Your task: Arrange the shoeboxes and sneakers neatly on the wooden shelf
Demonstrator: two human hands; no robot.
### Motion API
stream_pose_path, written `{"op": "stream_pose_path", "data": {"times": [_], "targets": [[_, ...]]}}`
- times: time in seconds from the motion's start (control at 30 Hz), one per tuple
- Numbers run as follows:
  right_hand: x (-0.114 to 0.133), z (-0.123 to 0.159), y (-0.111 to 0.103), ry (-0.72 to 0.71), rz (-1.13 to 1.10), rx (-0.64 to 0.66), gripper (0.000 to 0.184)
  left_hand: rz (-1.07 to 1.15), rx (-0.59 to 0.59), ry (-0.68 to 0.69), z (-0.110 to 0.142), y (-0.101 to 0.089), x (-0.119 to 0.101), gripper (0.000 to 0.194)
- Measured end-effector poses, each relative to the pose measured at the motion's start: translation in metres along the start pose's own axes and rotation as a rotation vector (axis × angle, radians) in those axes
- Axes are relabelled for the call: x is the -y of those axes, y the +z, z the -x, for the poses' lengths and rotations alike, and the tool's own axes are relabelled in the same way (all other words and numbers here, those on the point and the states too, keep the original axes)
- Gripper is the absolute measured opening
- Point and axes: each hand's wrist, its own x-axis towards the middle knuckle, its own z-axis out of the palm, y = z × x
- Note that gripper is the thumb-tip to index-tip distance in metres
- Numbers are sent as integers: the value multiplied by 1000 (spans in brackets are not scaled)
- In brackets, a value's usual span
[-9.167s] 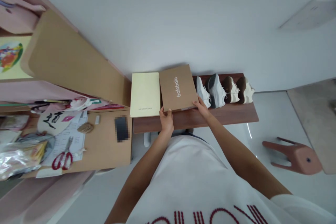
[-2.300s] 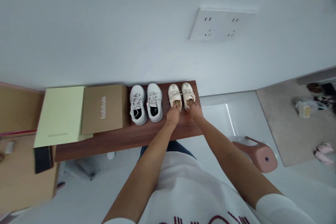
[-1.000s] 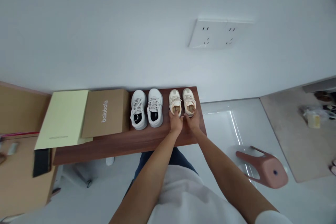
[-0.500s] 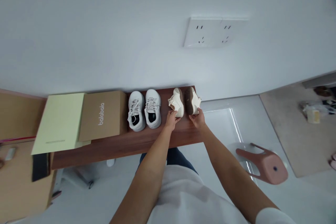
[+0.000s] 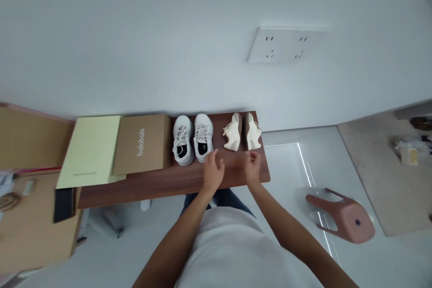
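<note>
Two cream shoes (image 5: 241,131) lie tipped on their sides, soles facing each other, at the right end of a dark wooden bench (image 5: 168,182). A pair of white sneakers (image 5: 193,138) stands upright just left of them. My left hand (image 5: 213,170) hovers over the bench in front of the white sneakers, fingers apart and holding nothing. My right hand (image 5: 253,166) hangs in front of the cream shoes, also free of them.
A brown "balabala" shoebox (image 5: 141,144) and a pale yellow box (image 5: 89,151) sit at the bench's left end. A tan desk (image 5: 33,229) adjoins on the left. A pink stool (image 5: 344,218) lies tipped on the white floor at right. A wall socket (image 5: 286,45) is above.
The cream shoes were turned from upright onto their sides. Both hands have since let go of them and drawn back toward me.
</note>
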Motion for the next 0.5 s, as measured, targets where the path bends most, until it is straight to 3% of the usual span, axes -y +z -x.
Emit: {"op": "stream_pose_path", "data": {"times": [0.1,0.17,0.27,0.33,0.5], "targets": [[21,49,44,-257,134,492,37,-243,-298,-94,11,-50,33,56],[37,64,79,-299,296,631,49,-281,-315,-152,3,-70,49,55],[54,60,117,-231,417,651,43,-199,-249,-177,-18,-83,61,38],[57,48,125,-223,394,600,29,-143,-251,-181,-27,-87,63,24],[36,25,90,-174,166,502,22,28,-305,-215,-33,-102,62,10]]}}
